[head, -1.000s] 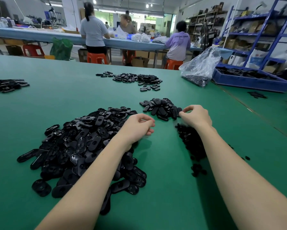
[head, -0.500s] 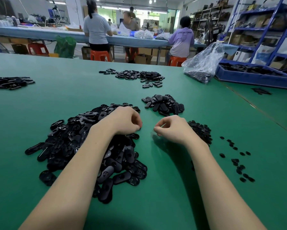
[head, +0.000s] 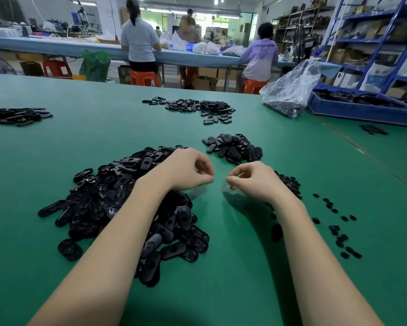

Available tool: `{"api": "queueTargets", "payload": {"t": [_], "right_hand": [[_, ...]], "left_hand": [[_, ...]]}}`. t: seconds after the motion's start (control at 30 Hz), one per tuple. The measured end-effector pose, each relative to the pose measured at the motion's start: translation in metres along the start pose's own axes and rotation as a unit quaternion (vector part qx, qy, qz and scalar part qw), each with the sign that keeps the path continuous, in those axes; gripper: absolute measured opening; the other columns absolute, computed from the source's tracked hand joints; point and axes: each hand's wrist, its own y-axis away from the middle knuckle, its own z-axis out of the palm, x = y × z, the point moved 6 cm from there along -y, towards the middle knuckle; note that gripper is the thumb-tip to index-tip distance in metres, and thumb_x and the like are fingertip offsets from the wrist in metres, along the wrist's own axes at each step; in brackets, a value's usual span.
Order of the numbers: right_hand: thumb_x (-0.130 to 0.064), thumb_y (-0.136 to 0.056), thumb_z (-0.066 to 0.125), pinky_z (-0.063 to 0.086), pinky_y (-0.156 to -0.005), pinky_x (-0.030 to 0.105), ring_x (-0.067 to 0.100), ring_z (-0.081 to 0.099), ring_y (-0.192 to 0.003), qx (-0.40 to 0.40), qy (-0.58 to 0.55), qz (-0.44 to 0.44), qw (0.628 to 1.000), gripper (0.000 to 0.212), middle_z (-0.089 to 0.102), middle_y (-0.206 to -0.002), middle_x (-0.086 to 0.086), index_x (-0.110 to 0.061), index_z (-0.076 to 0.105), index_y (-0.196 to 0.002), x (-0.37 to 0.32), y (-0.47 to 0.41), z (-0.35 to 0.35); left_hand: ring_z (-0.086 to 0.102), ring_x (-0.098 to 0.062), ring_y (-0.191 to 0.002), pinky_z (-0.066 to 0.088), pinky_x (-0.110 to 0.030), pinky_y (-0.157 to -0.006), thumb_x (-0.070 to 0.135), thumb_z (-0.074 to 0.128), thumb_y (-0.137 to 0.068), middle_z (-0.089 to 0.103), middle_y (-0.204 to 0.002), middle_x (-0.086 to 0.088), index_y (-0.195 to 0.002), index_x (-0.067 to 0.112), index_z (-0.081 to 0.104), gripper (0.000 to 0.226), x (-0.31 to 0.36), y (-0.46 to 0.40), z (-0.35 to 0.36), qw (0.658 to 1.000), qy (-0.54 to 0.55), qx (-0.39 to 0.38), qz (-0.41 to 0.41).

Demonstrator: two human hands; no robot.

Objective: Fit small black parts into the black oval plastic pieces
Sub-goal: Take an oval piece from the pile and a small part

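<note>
Right now, big pile of black oval pieces (head: 117,203) on the green table (head: 221,290), under and beside the left forearm. Smaller pile of small black parts (head: 289,184) just behind the right wrist, with more small parts scattered (head: 336,229) further right. Another compact heap of ovals (head: 233,147) just beyond both hands, possibly the finished ones, but cannot confirm.

Left hand (head: 186,170) above the near edge of the big pile, fingers curled in, thumb against fingertips; probably pinching an oval piece, only a dark sliver visible, so cannot tell for sure. Right hand (head: 249,180) close beside it, not touching, fingers also curled to a pinch; anything held is too small and blurred to make out.

Probably at the fitting step, hands coming together over bare table.

Risks from here: small part slipping out of the pinch and vanishing among loose ones; part pressed in tilted or wrong way round, because the grip hides it; left forearm brushing the big pile and pushing ovals toward the small parts.

Further away: more black piles (head: 193,107), clear plastic bag (head: 289,90), blue tray (head: 362,109), seated workers at a long bench (head: 56,47).
</note>
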Motion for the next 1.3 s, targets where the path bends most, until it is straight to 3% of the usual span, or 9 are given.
{"api": "queueTargets", "payload": {"t": [0.07,0.13,0.2,0.33,0.5,0.73,1.0,1.17,1.3], "right_hand": [[-0.035,-0.087,0.066,0.052,-0.069,0.027,0.005,0.062,-0.069,0.014,-0.008,0.009,1.000,0.011,0.074,-0.074,-0.022,-0.033,0.076,-0.084,0.005,0.000,-0.009],[-0.034,-0.089,0.064,0.056,-0.077,0.032,0.009,0.065,-0.075,0.044,0.004,0.021,0.999,0.012,0.075,-0.076,-0.019,-0.033,0.075,-0.085,0.013,0.001,-0.021],[-0.035,-0.091,0.062,0.056,-0.085,0.035,0.015,0.068,-0.092,0.083,0.033,0.045,0.995,0.012,0.077,-0.086,-0.014,-0.035,0.074,-0.088,0.022,0.004,-0.034],[-0.034,-0.091,0.061,0.047,-0.076,0.030,0.020,0.064,-0.102,0.124,0.091,0.093,0.984,0.014,0.074,-0.106,-0.012,-0.039,0.074,-0.092,0.034,0.011,-0.049],[-0.030,-0.088,0.066,0.047,-0.077,0.028,0.019,0.064,-0.104,0.118,0.118,0.128,0.978,0.013,0.074,-0.108,-0.012,-0.038,0.075,-0.092,0.040,0.013,-0.048],[-0.040,-0.080,0.079,0.052,-0.082,0.028,0.018,0.067,-0.103,0.107,0.133,0.145,0.975,0.008,0.076,-0.103,-0.011,-0.037,0.076,-0.087,0.040,0.013,-0.044],[-0.033,-0.091,0.068,0.048,-0.076,0.029,0.023,0.066,-0.101,0.157,0.136,0.135,0.969,0.009,0.075,-0.105,-0.007,-0.036,0.076,-0.092,0.041,0.013,-0.044],[-0.033,-0.092,0.066,0.043,-0.073,0.028,0.023,0.064,-0.097,0.174,0.111,0.145,0.968,0.009,0.074,-0.103,-0.006,-0.035,0.074,-0.090,0.044,0.013,-0.045],[-0.035,-0.086,0.070,0.043,-0.070,0.028,0.017,0.064,-0.092,0.197,0.041,0.138,0.970,0.006,0.072,-0.089,-0.016,-0.034,0.074,-0.082,0.042,0.015,-0.048]], "left_hand": [[0.065,0.005,-0.071,0.047,-0.006,-0.062,0.035,0.073,-0.088,0.073,-0.088,0.016,-0.091,0.038,0.074,0.004,0.006,0.000,-0.002,0.995,0.094,0.037,0.006],[0.069,-0.004,-0.072,0.056,-0.016,-0.065,0.030,0.068,-0.093,0.074,-0.091,0.012,-0.094,0.038,0.075,0.010,0.008,-0.001,0.001,0.979,0.196,0.059,-0.004],[0.071,-0.009,-0.074,0.059,-0.021,-0.069,0.018,0.063,-0.096,0.075,-0.091,0.001,-0.098,0.026,0.077,0.016,0.007,-0.003,0.011,0.948,0.308,0.066,-0.043],[0.073,-0.014,-0.074,0.057,-0.018,-0.071,-0.002,0.056,-0.095,0.074,-0.086,-0.006,-0.092,0.013,0.076,0.025,0.000,-0.006,0.031,0.898,0.423,0.070,-0.101],[0.075,-0.018,-0.073,0.059,-0.019,-0.075,-0.005,0.058,-0.093,0.074,-0.083,-0.003,-0.089,0.013,0.075,0.025,-0.007,-0.006,0.040,0.884,0.442,0.073,-0.130],[0.074,-0.018,-0.073,0.059,-0.019,-0.073,-0.008,0.063,-0.090,0.075,-0.080,-0.006,-0.091,0.009,0.073,0.019,-0.006,-0.005,0.041,0.877,0.458,0.072,-0.130],[0.075,-0.020,-0.082,0.060,-0.027,-0.086,-0.009,0.065,-0.089,0.074,-0.093,-0.014,-0.095,0.009,0.072,0.019,-0.009,-0.005,0.044,0.882,0.447,0.064,-0.137],[0.074,-0.022,-0.080,0.060,-0.025,-0.083,-0.014,0.063,-0.085,0.072,-0.087,-0.011,-0.092,0.007,0.069,0.023,-0.010,-0.004,0.042,0.884,0.436,0.076,-0.148],[0.076,-0.022,-0.078,0.060,-0.022,-0.077,-0.012,0.061,-0.086,0.071,-0.083,-0.012,-0.091,0.007,0.063,0.020,-0.011,-0.006,0.043,0.885,0.430,0.081,-0.158]]}}
